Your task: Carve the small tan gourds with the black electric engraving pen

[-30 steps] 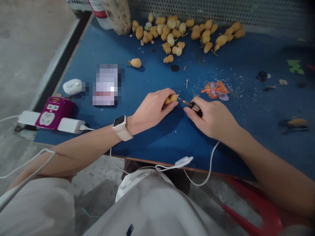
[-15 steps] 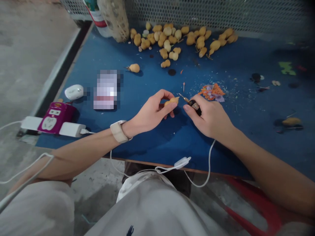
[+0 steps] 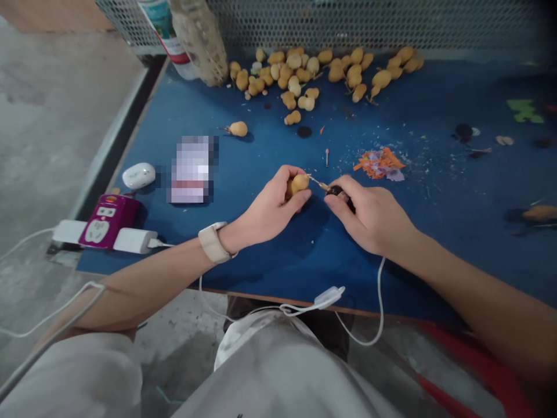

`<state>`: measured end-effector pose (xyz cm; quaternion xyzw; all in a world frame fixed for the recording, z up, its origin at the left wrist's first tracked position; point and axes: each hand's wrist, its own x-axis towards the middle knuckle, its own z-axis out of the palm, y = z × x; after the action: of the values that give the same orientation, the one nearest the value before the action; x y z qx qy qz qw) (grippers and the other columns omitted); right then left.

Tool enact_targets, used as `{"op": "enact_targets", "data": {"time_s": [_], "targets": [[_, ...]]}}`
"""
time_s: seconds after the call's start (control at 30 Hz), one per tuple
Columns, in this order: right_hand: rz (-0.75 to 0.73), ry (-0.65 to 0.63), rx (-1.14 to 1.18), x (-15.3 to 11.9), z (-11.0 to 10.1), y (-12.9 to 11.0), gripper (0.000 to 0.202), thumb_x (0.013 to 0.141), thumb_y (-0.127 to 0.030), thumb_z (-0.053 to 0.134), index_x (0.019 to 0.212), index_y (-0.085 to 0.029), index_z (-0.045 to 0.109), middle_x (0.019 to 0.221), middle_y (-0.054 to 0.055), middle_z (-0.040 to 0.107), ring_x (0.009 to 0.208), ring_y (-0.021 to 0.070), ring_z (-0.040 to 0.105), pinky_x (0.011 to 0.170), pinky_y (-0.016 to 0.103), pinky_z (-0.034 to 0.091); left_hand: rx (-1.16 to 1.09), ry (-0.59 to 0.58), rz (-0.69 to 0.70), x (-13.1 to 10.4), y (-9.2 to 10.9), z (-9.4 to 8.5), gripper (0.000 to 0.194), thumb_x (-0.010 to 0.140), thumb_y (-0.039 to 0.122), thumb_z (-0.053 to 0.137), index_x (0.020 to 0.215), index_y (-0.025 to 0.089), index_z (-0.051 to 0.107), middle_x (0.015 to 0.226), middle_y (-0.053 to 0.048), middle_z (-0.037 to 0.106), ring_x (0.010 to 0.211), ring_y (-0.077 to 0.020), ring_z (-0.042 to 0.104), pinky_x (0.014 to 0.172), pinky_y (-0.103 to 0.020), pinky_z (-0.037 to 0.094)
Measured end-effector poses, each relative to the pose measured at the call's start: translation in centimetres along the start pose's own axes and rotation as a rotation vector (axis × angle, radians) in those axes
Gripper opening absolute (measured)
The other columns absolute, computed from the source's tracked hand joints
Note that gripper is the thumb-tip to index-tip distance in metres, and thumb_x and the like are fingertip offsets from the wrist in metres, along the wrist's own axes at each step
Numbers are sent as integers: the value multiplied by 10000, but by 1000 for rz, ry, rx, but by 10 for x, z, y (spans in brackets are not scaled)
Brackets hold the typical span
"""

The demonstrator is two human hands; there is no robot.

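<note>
My left hand [image 3: 272, 208] is closed around a small yellow gourd [image 3: 300, 184], thumb in front and fingers behind. The gourd's rounded part shows between them, while the rest is covered. In my right hand [image 3: 373, 216] sits a small electric hand drill [image 3: 337, 193] with a dark body, gripped by thumb and fingers. Its thin metal bit [image 3: 315, 180] points left, and the tip meets or nearly meets the gourd's upper right edge. A white cord [image 3: 382, 296] hangs from below the right hand, with an inline switch [image 3: 329, 297] at the table's front edge.
Many gourds [image 3: 285, 75] lie along the back beside two bottles [image 3: 202, 43]. One more gourd [image 3: 238, 129] lies nearer. Orange and purple scraps [image 3: 382, 164] are beyond my right hand. A pixelated phone-like object [image 3: 190, 168], a white case [image 3: 138, 175] and a purple power adapter [image 3: 108, 217] stand left.
The gourd has been turned in my left hand, so its rounded part now shows instead of the pointed end. The bit has come up against or very near it. The view has shifted slightly.
</note>
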<state>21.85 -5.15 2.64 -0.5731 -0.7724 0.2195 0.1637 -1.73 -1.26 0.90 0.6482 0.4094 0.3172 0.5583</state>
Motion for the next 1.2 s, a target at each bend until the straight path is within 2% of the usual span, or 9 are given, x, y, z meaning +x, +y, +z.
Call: {"op": "enact_targets", "data": {"time_s": [0.27, 0.43, 0.63, 0.93, 1.2], "targets": [[33, -52, -50, 1, -1, -4, 371, 1146, -554, 430, 1180, -245, 632, 760, 44, 725, 665, 292, 692, 672, 361, 363, 137, -73, 55, -2, 6, -3, 46, 1187, 221, 579, 1145, 211, 564, 853, 10, 681, 751, -134, 628, 700, -295, 500], [36, -65, -49, 0, -2, -4, 369, 1147, -562, 427, 1153, -252, 628, 708, 25, 677, 607, 262, 625, 664, 357, 332, 181, -101, 55, -3, 6, -3, 52, 1191, 247, 563, 1148, 219, 551, 873, 5, 682, 759, -140, 621, 706, -303, 486], [1, -64, 8, 1, -3, -2, 360, 1164, -553, 437, 1129, -252, 630, 664, 3, 646, 578, 245, 615, 662, 355, 349, 245, -75, 49, -3, 7, -1, 110, 1173, 265, 581, 1087, 228, 522, 897, -7, 647, 849, -176, 622, 788, -345, 490], [0, -63, 18, 1, -3, -1, 348, 1170, -559, 454, 1113, -260, 622, 650, -4, 643, 569, 246, 622, 651, 358, 348, 227, -62, 70, -4, 6, -1, 103, 1175, 280, 586, 1095, 232, 543, 853, 1, 649, 844, -178, 646, 759, -326, 488], [34, -93, 9, 2, -6, -4, 344, 1139, -575, 423, 1068, -269, 563, 643, -2, 596, 582, 258, 604, 660, 360, 311, 257, 10, 43, -6, 7, 1, 103, 1147, 278, 619, 1077, 233, 559, 747, 47, 635, 641, -129, 576, 644, -290, 437]]}}
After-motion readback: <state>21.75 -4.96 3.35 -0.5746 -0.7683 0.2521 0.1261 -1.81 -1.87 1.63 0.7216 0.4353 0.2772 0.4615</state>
